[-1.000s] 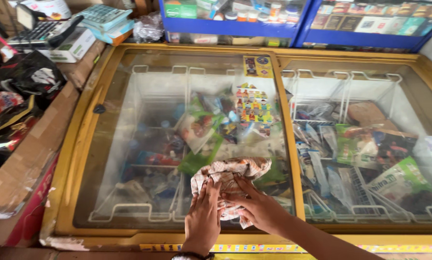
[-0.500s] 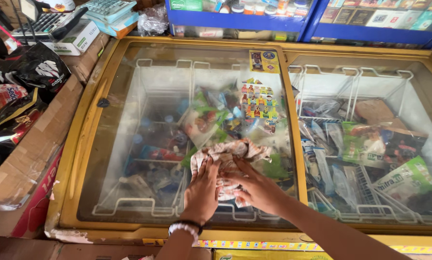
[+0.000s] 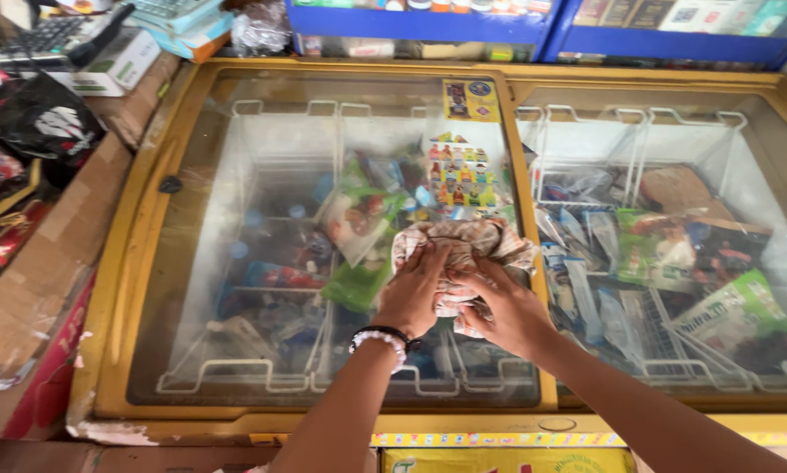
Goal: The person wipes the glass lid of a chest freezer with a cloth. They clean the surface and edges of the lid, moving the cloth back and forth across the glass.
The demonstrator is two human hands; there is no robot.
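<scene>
Both of my hands press a crumpled beige and brown cloth point(image 3: 469, 243) flat against the glass lid point(image 3: 236, 263) of a yellow-framed chest freezer point(image 3: 113, 289). My left hand point(image 3: 418, 287), with a beaded bracelet at the wrist, lies on the cloth's left part. My right hand point(image 3: 497, 307) rests on its lower right part, fingers spread. The cloth sits near the middle divider between the two sliding glass panes. Packaged frozen goods in white wire baskets show through the glass.
Stickers point(image 3: 460, 171) are stuck on the glass above the cloth. Cardboard boxes and dark packets point(image 3: 34, 131) crowd the left side. A calculator point(image 3: 47, 35) lies at the far left top. Blue shelving point(image 3: 534, 22) with goods runs along the back.
Both hands have pushed the cloth away from me and slightly right across the glass. The camera has moved closer to the freezer.
</scene>
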